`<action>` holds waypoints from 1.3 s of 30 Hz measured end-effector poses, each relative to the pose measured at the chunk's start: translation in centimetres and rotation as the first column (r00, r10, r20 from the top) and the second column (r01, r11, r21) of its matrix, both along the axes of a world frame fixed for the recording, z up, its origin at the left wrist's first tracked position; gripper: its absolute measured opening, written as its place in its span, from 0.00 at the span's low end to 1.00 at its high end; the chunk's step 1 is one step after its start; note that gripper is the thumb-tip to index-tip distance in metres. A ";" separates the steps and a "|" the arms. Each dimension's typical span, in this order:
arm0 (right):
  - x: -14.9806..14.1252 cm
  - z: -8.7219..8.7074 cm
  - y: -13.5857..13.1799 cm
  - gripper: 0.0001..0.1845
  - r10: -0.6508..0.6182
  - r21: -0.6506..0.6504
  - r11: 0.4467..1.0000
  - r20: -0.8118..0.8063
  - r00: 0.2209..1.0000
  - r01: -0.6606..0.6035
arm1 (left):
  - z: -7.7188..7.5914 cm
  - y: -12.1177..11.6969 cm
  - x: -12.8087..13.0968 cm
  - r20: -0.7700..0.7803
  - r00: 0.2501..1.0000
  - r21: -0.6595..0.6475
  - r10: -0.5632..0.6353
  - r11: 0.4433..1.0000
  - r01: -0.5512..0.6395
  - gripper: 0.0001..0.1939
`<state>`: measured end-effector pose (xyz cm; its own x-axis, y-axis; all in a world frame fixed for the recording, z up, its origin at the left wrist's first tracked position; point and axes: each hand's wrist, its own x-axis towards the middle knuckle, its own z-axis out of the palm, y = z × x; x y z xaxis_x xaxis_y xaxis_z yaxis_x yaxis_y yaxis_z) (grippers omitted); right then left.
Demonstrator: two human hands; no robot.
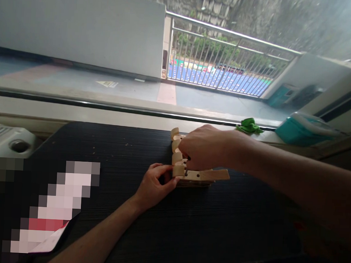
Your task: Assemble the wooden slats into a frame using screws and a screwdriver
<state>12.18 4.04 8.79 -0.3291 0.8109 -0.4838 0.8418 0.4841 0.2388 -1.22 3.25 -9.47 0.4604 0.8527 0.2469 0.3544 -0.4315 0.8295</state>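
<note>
On the dark table [127, 156] stands a light wooden assembly [193, 175] with a row of several rounded end pieces along its left side. Dark screw-like pegs [198, 175] show on its upper face, and a flat wooden strip [218, 175] juts out to the right. My left hand [156, 183] pinches the near left corner of the assembly between thumb and fingers. From above, my right hand [205, 147] reaches over the assembly with its fingers curled closed and pointing down. A small dark bit shows by its fingers; what they hold is hidden.
A phone-like device [50, 242], mostly blurred out, lies at the left. Behind the table, a green cloth [249, 126] and a teal container [302, 129] sit on the window sill. A white appliance [8, 138] stands beyond the table's left edge.
</note>
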 end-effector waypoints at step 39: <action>-0.2 0.0 -0.5 0.10 -0.092 0.011 0.996 -0.011 0.996 0.092 | -0.1 0.1 0.0 0.010 1.000 -0.015 -0.002 1.000 0.002 0.15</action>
